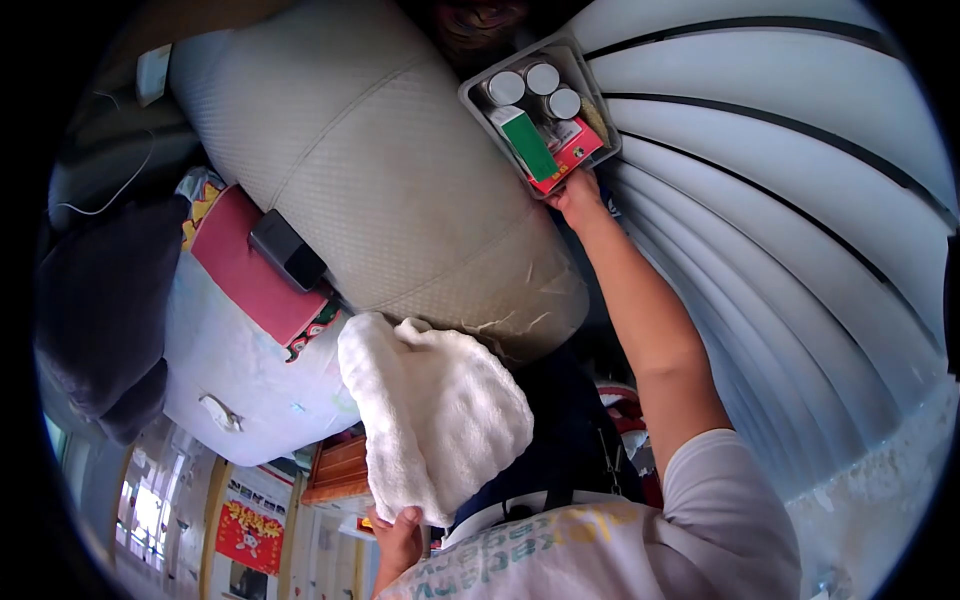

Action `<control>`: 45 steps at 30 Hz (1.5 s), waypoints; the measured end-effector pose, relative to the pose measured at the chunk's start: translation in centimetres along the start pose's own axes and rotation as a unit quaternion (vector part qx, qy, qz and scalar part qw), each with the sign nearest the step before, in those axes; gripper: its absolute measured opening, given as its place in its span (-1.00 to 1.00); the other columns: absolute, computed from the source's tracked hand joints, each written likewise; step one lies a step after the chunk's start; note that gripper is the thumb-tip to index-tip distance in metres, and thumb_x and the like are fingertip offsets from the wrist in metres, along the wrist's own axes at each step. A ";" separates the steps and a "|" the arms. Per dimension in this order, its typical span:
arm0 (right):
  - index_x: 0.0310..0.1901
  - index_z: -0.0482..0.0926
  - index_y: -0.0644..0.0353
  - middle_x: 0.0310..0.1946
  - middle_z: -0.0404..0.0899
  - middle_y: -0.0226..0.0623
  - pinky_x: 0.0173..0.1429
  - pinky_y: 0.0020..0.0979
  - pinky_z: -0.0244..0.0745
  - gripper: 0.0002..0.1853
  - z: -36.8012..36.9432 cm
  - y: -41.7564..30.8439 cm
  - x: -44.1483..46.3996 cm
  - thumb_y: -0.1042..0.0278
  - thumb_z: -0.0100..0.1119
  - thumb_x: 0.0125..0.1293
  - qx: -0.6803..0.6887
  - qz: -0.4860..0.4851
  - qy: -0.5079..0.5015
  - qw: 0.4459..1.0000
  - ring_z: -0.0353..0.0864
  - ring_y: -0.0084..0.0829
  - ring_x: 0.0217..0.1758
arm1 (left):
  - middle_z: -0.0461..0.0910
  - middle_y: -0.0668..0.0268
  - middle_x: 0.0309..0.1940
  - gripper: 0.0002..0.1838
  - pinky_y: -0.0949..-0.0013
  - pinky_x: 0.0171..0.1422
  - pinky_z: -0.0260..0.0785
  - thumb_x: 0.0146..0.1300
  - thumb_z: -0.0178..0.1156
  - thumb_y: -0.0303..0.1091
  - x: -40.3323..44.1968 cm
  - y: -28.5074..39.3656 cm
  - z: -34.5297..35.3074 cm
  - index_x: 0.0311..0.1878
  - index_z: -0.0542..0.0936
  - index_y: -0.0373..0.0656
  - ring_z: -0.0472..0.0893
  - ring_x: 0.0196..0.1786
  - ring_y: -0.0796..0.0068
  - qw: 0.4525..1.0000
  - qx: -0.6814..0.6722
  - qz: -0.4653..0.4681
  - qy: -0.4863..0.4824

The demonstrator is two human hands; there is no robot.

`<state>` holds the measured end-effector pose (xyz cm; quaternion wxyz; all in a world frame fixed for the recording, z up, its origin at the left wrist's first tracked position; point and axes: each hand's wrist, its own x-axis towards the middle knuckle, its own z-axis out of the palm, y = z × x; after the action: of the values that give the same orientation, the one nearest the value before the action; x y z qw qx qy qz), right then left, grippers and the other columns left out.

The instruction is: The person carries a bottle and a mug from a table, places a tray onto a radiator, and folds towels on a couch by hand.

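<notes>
My left hand is closed on the lower edge of a white towel, which hangs bunched in front of my body. My right arm reaches forward, and my right hand grips the near rim of a clear plastic bin. Inside the bin stand several jars with pale lids, a green-and-white box and a red box. Part of my right hand's fingers is hidden against the bin's edge.
A large beige padded cushion fills the middle. Left of it lie a dark rectangular case on a red cloth, a pale surface and dark fabric. White curved panels rise on the right.
</notes>
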<state>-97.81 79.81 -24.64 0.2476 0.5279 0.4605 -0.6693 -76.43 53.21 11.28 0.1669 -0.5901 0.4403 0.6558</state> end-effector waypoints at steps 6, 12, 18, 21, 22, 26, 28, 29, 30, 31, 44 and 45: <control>0.05 0.27 0.01 -0.12 0.46 -0.26 -0.29 -0.16 0.55 -0.65 1.2 0.6 -2.2 0.30 -0.03 0.22 0.037 -0.083 0.054 0.994 0.56 -0.30 -0.18 | 0.53 0.28 -0.19 -0.51 0.36 0.03 0.29 -0.12 0.32 -0.37 0.3 -1.1 0.1 -0.07 0.44 -0.28 0.51 -0.13 0.42 0.999 -0.025 -0.015 0.028; 0.10 0.32 0.24 0.01 0.42 -0.29 0.07 -0.50 0.27 -0.60 1.4 2.7 -1.0 0.48 -0.05 0.19 0.045 -0.248 0.129 0.959 0.42 -0.46 0.00 | 0.53 0.26 -0.19 -0.49 0.33 0.03 0.30 -0.14 0.32 -0.37 0.9 -1.9 -0.6 -0.05 0.43 -0.29 0.51 -0.13 0.40 0.999 -0.011 -0.037 0.020; 0.03 0.34 0.21 -0.14 0.45 -0.34 -0.13 -0.44 0.40 -0.68 1.9 3.1 1.5 0.45 -0.07 0.21 -0.025 -0.289 0.187 0.939 0.47 -0.50 -0.13 | 0.53 0.25 -0.18 -0.51 0.32 0.05 0.30 -0.13 0.28 -0.40 1.1 -2.0 0.1 -0.06 0.43 -0.30 0.51 -0.12 0.38 0.999 -0.024 -0.036 0.006; -0.01 0.37 0.23 -0.18 0.47 -0.34 -0.17 -0.46 0.39 -0.71 2.7 2.4 1.5 0.43 -0.06 0.21 -0.002 -0.252 0.188 0.949 0.48 -0.51 -0.18 | 0.53 0.24 -0.17 -0.50 0.32 0.05 0.30 -0.13 0.28 -0.40 1.1 -1.7 0.0 -0.05 0.43 -0.31 0.51 -0.10 0.37 0.999 -0.027 -0.044 0.001; -0.03 0.38 0.22 -0.19 0.48 -0.34 -0.18 -0.45 0.39 -0.72 2.7 2.2 1.7 0.42 -0.05 0.20 -0.023 -0.250 0.189 0.949 0.48 -0.50 -0.20 | 0.53 0.24 -0.17 -0.50 0.31 0.05 0.30 -0.14 0.29 -0.40 1.1 -1.8 0.1 -0.05 0.43 -0.30 0.51 -0.10 0.37 0.999 -0.027 -0.047 -0.002; -0.06 0.40 0.19 -0.21 0.49 -0.35 -0.23 -0.42 0.42 -0.73 1.8 3.1 3.7 0.38 0.00 0.19 0.033 -0.235 0.114 0.965 0.51 -0.50 -0.24 | 0.53 0.25 -0.17 -0.48 0.31 0.05 0.30 -0.14 0.29 -0.39 1.1 -1.6 0.0 -0.04 0.42 -0.30 0.52 -0.10 0.37 0.998 -0.028 -0.052 0.007; -0.05 0.39 0.18 -0.21 0.48 -0.34 -0.26 -0.40 0.43 -0.72 1.2 3.4 3.2 0.38 0.01 0.18 0.072 -0.226 0.095 0.967 0.52 -0.50 -0.24 | 0.53 0.25 -0.17 -0.47 0.31 0.05 0.30 -0.14 0.30 -0.38 0.9 -1.7 0.0 -0.03 0.42 -0.31 0.52 -0.11 0.37 0.998 -0.030 -0.043 0.019; -0.04 0.39 0.17 -0.21 0.48 -0.34 -0.27 -0.39 0.43 -0.72 0.9 3.5 2.9 0.39 0.01 0.18 0.063 -0.225 0.112 0.966 0.52 -0.50 -0.24 | 0.53 0.25 -0.17 -0.47 0.31 0.05 0.30 -0.14 0.30 -0.37 0.9 -1.9 0.0 -0.03 0.42 -0.31 0.52 -0.11 0.37 0.999 -0.032 -0.031 0.022; -0.03 0.39 0.16 -0.21 0.48 -0.33 -0.29 -0.38 0.44 -0.71 0.8 3.5 2.4 0.39 0.01 0.18 0.053 -0.224 0.130 0.965 0.53 -0.50 -0.24 | 0.53 0.25 -0.17 -0.47 0.31 0.05 0.30 -0.14 0.31 -0.37 0.9 -1.9 0.1 -0.03 0.42 -0.31 0.52 -0.11 0.37 0.999 -0.034 -0.019 0.025; -0.02 0.38 0.19 -0.21 0.48 -0.32 -0.21 -0.42 0.43 -0.70 0.5 3.7 2.0 0.43 -0.02 0.19 0.016 -0.287 0.115 0.951 0.51 -0.49 -0.23 | 0.53 0.25 -0.18 -0.46 0.31 0.04 0.30 -0.14 0.31 -0.36 0.8 -1.9 0.2 -0.03 0.42 -0.31 0.52 -0.12 0.37 0.999 -0.039 -0.021 0.026; -0.08 0.44 0.31 -0.16 0.51 -0.14 -0.07 -0.38 0.33 -0.71 4.2 2.3 0.7 0.38 -0.08 0.20 -0.181 -0.293 0.322 0.882 0.49 -0.29 -0.14 | 0.53 0.23 -0.17 -0.45 0.30 0.03 0.31 -0.15 0.32 -0.36 1.5 -3.2 -0.3 -0.02 0.41 -0.32 0.52 -0.12 0.35 0.998 -0.047 -0.031 0.019; -0.09 0.45 0.32 -0.18 0.52 -0.13 -0.07 -0.38 0.32 -0.71 3.7 2.9 2.3 0.38 -0.06 0.19 -0.148 -0.304 0.305 0.890 0.49 -0.29 -0.14 | 0.53 0.23 -0.17 -0.45 0.30 0.04 0.31 -0.15 0.31 -0.36 1.4 -3.1 -0.3 -0.02 0.41 -0.32 0.51 -0.11 0.35 0.998 -0.048 -0.034 0.018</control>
<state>-97.99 75.57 -27.71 -0.0450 0.4977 0.7452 -0.4416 -74.34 54.29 8.84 0.1531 -0.6236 0.3906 0.6596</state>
